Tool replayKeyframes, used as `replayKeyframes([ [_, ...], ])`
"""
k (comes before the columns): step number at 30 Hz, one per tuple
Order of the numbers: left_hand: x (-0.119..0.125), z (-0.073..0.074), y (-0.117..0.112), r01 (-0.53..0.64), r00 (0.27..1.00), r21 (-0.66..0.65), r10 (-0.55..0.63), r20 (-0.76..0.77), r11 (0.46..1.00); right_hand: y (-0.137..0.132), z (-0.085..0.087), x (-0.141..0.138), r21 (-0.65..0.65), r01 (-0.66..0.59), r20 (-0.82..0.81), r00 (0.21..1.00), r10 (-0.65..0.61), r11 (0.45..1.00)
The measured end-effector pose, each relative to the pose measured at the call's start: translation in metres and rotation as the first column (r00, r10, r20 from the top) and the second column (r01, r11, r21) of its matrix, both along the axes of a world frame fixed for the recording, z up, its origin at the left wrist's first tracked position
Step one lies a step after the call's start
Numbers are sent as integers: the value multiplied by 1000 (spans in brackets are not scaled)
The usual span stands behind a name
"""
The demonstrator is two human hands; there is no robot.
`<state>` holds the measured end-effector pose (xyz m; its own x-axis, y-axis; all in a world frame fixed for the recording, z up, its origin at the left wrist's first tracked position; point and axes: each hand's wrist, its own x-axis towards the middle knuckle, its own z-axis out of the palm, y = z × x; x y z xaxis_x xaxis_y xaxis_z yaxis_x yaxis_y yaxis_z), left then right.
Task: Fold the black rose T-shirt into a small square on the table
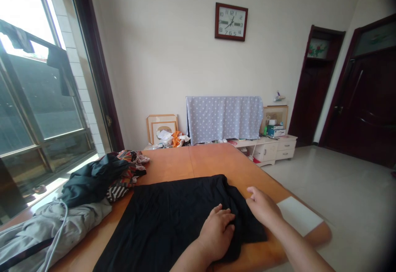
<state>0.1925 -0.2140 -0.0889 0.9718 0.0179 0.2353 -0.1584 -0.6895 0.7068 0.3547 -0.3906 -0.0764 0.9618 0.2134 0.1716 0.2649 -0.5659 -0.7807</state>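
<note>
While black fabric garment (161, 218) is pressed by spread left hand (216, 230) and right hand (262, 206) | right edge judged folded in | remainder flat, unfolded

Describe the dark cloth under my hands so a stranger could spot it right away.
Find the orange wooden table beside the window. On its near half lies a black garment, spread flat under the left hand, the right hand at its edge. Unlike the heaped clothes pile to its left, it is plain and smoothed out.
</note>
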Motion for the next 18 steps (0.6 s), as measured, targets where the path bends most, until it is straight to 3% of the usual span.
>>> replayKeyframes([
  [2, -3, 2, -2, 29, 1000, 67, -29, 4, 997, 14, 8, -10, 72, -64, 42, 997, 62, 995],
  [5, -6, 8, -4, 78, 997, 72, -79, 16, 994, 43, 14, -32, 327, -249, -143, 941, 308, 912],
  [8, -9, 11, -2, 88, 996, -33, -88, -5, 996, 61, 8, -40, 514, -180, -350, 849, 397, 838],
  [11, -11, 10, 5, 24, 999, -245, -31, -24, 969, 61, -3, -28, 523, -17, -407, 874, 266, 852],
  [14, -11, 7, 11, -43, 998, -423, 24, -50, 905, 54, -7, -15, 493, 28, -352, 920, 170, 869],
  [16, -12, 7, 12, -57, 998, -429, 36, -56, 901, 54, -5, -16, 459, -4, -276, 950, 147, 889],
  [18, -13, 9, 10, -36, 999, -350, 22, -42, 936, 59, -2, -24, 348, -151, -117, 972, 203, 925],
])
